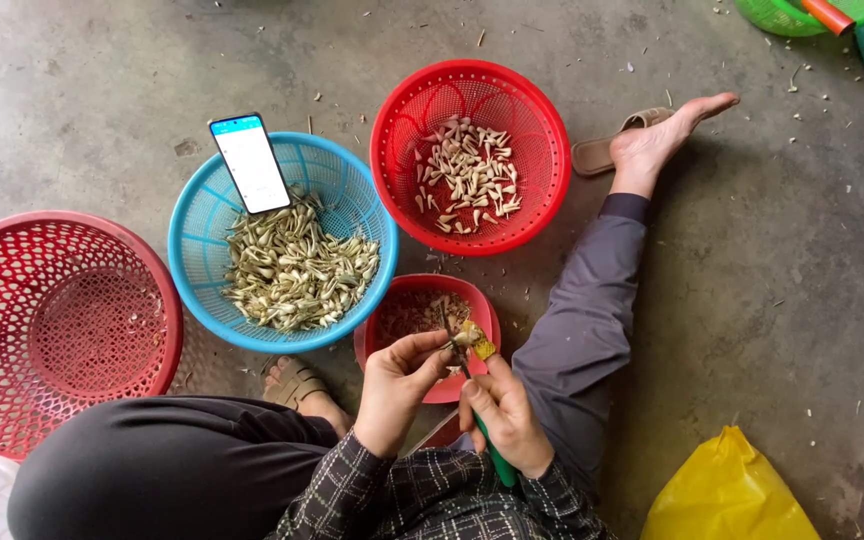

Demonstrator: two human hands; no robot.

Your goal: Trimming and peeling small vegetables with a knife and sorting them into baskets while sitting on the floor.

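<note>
- down on the concrete floor (752,300), a person sits with legs spread so every basket stays within arm's reach.
- left hand (399,390) pinches a small pale seed (465,338) between thumb and fingers, closed on it and holding it up to the blade.
- right hand (505,415) is wrapped shut around a green-handled knife (495,462), the blade angled up into the seed, both hands close to the body for control.
- the seed sits right above a small red bowl (482,310), seemingly so scraps drop straight in.
- a blue basket (202,230) of greenish unpeeled pieces lies just left of the bowl; a red basket (542,130) with pale peeled kernels lies beyond it, keeping the two sorts apart.
- a phone (250,163) leans on the blue basket's rim, screen tilted toward the person.
- a large red basket (12,260) sits at far left, nearly bare.
</note>
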